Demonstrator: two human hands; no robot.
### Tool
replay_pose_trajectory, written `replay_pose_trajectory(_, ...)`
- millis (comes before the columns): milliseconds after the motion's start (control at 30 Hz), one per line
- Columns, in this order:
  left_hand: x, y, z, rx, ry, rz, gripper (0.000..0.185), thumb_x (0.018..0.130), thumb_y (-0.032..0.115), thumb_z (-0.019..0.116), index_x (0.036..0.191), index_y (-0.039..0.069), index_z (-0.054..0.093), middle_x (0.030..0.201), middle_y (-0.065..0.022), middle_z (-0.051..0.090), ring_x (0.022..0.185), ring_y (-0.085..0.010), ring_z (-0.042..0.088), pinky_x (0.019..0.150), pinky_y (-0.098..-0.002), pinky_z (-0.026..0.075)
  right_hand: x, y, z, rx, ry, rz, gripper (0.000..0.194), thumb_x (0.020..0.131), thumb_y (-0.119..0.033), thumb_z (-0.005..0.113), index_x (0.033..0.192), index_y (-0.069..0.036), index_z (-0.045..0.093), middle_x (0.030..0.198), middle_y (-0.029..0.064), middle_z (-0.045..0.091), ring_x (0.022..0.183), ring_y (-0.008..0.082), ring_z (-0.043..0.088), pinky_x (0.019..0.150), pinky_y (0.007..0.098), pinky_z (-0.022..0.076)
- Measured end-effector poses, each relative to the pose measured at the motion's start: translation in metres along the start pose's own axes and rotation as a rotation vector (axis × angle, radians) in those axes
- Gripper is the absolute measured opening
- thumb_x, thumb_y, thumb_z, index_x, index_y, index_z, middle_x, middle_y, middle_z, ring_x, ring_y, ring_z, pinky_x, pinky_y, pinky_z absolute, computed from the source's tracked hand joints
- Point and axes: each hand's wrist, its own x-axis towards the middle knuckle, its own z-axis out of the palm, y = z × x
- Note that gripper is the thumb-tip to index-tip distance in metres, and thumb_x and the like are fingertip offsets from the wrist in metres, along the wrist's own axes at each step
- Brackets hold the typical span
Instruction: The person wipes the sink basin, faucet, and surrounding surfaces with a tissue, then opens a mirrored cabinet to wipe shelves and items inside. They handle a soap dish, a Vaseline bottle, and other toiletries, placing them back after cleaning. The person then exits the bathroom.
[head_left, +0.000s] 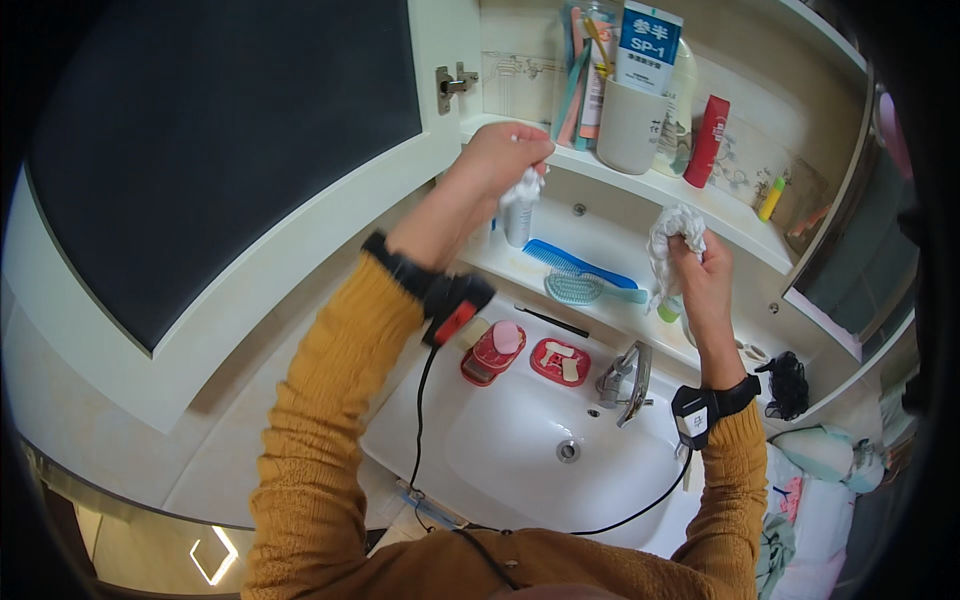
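Crumpled white tissue (523, 187) is pinched in my left hand (504, 156), at the left end of the cabinet's upper shelf, above a white bottle (519, 223). My right hand (703, 274) grips a bigger wad of white tissue or cloth (677, 219) over the lower shelf, just above a small tube with a green cap (670, 308). Between the hands, a blue comb (579, 264) and a pale green hairbrush (576, 286) lie on the lower shelf. A white cup (631, 127) with a toothpaste tube (651, 45) stands on the upper shelf.
An open mirrored cabinet door (300, 247) fills the left. A red tube (707, 142) stands on the upper shelf. Below are a white washbasin (510, 457), a chrome faucet (636, 382), red soap dishes (561, 363) and a black mesh sponge (787, 386). Cables run from both wrists.
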Motion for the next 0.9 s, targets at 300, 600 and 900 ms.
replay_pose_trajectory(300, 0.103, -0.003, 0.02, 0.285, -0.038, 0.095, 0.096, 0.063, 0.024, 0.074, 0.129, -0.009, 0.014, 0.124, -0.0278, 0.034, 0.11, -0.0301, 0.045, 0.085, -0.0303, 0.041, -0.023, 0.006, -0.029, 0.048, -0.015, 0.013, 0.013, 0.079, -0.003, 0.05, 0.09, 0.001, 0.058, 0.075, -0.0007, 0.056, 0.07, 0.0062, 0.049, 0.063, 0.021, 0.0402)
replay_pose_trajectory(600, 0.114, -0.008, 0.018, 0.166, -0.024, 0.185, 0.079, 0.063, 0.014, 0.073, 0.122, -0.01, 0.027, 0.106, -0.0182, 0.053, 0.094, -0.0206, 0.055, 0.082, -0.0263, 0.043, -0.017, 0.002, -0.009, -0.238, -0.035, -0.255, 0.022, 0.07, 0.003, 0.047, 0.091, 0.0, 0.055, 0.074, 0.0119, 0.053, 0.065, 0.0212, 0.053, 0.06, 0.026, 0.0405)
replay_pose_trajectory(900, 0.109, -0.006, -0.006, 0.199, 0.141, 0.246, 0.077, 0.06, 0.014, 0.073, 0.119, -0.011, 0.03, 0.105, -0.0191, 0.052, 0.094, -0.0216, 0.054, 0.081, -0.0276, 0.042, 0.023, -0.009, 0.043, -0.696, 0.056, -0.706, 0.033, 0.065, -0.002, 0.054, 0.098, -0.009, 0.054, 0.084, 0.0054, 0.054, 0.076, 0.0214, 0.052, 0.063, 0.0304, 0.0428)
